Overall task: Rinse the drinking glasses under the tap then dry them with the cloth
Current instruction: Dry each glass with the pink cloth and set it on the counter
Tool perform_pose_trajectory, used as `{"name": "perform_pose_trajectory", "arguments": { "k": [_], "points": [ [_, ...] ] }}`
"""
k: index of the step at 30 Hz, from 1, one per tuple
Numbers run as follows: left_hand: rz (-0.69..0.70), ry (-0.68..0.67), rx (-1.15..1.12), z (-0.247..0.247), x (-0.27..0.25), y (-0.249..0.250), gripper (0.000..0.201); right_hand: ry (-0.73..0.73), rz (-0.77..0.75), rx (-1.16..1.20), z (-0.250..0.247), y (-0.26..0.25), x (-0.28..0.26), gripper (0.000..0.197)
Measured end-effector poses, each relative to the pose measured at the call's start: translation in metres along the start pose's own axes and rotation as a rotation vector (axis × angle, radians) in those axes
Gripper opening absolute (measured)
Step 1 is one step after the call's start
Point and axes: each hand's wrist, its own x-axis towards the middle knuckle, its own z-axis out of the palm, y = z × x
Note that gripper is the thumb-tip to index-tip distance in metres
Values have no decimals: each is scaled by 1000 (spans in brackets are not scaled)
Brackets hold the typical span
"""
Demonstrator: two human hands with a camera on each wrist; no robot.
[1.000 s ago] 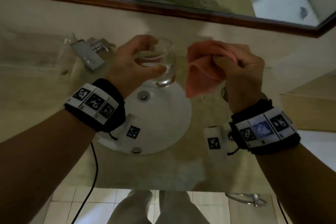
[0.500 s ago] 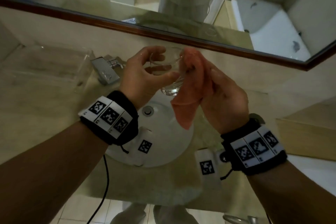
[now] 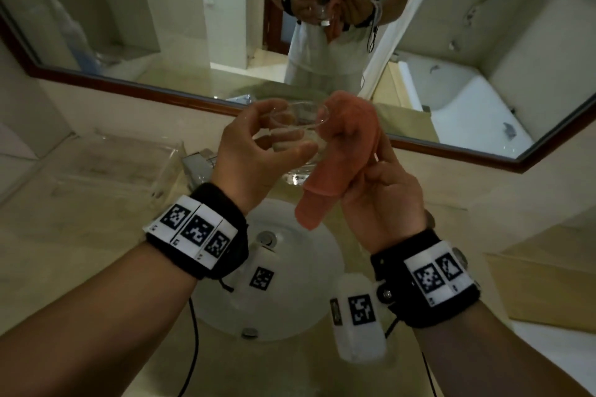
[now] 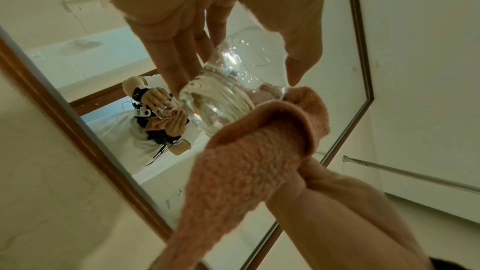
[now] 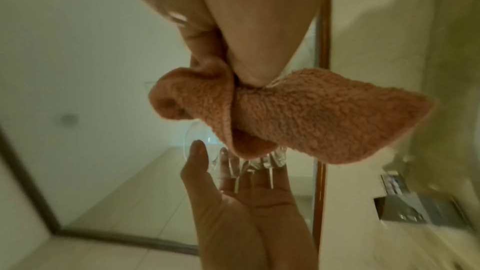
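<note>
A clear drinking glass (image 3: 298, 171) is held up in front of the mirror, above the basin, tilted with its mouth toward the right. My left hand (image 3: 283, 135) grips it round the wall, thumb on the near side and fingers on the far side. Water drops speckle the glass (image 4: 223, 93) in the left wrist view. My right hand (image 3: 371, 164) holds a pink terry cloth (image 3: 332, 177), bunched over its fingers and pressed onto the glass's rim. In the right wrist view the cloth (image 5: 311, 118) covers the glass (image 5: 259, 163), with the left palm behind it.
A white round basin (image 3: 290, 293) is set in the beige stone counter (image 3: 64, 251) below the hands. The chrome tap (image 3: 198, 164) stands behind the left wrist. A clear shallow tray (image 3: 113, 167) lies at the left. A wood-framed mirror (image 3: 193, 26) runs along the back.
Both hands have risen from over the basin toward the mirror. The right hand brought the cloth from beside the glass onto its rim. The left hand kept hold of the glass.
</note>
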Motion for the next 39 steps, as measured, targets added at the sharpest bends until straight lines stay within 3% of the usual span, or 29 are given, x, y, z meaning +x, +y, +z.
{"name": "perform_pose_trajectory", "arguments": {
  "k": [5,13,17,19,21,23,28,34,37,39],
  "points": [
    [29,-47,-22,4,4,25,49,-92,-179,-317,26,-6,3,51],
    [159,-111,-66,25,8,65,48,-46,-290,-375,63,-24,12,45],
    [252,-143,-80,36,11,93,42,1,-357,-324,88,-38,14,64],
    [283,-168,-99,42,13,108,39,0,-402,-306,100,-47,16,60],
    [278,-214,-155,48,16,123,42,21,-422,-307,110,-57,18,57],
    [297,-251,-169,52,20,137,49,-32,-448,-340,120,-68,17,65],
    [425,-321,-80,56,31,160,85,-216,-516,-446,141,-89,10,65],
    [522,-257,-77,65,31,191,60,-364,-587,-463,162,-118,2,58],
    [538,-308,-145,65,27,201,41,-342,-624,-521,166,-127,-4,65],
    [471,-348,-210,62,24,208,47,-306,-604,-572,167,-132,-6,67]
  ]
}}
